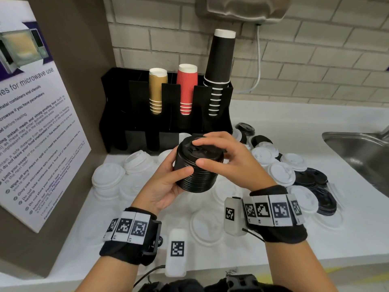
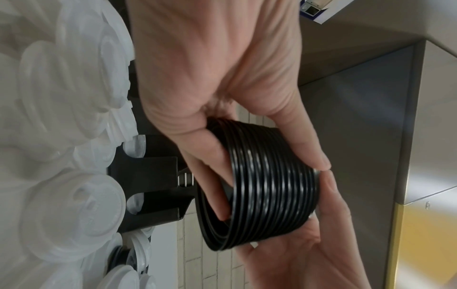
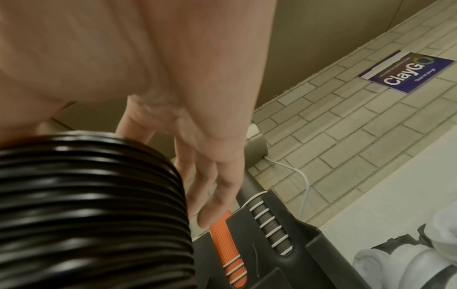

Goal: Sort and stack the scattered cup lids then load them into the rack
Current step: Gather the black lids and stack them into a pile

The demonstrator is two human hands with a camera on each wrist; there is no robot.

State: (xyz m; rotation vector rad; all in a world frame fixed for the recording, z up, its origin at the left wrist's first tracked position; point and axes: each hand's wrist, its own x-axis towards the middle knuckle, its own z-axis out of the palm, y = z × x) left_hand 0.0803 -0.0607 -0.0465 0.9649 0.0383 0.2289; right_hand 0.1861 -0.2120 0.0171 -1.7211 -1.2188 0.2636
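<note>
Even, bright indoor light; wide-angle bending at edges; both wrist views motion-blurred.

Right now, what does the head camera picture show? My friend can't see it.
Two hands hold a tall stack of black plastic cup lids above a white counter: left hand grips its side, right hand rests on top. White lids lie scattered; behind, a black rack holds paper cups.
</note>
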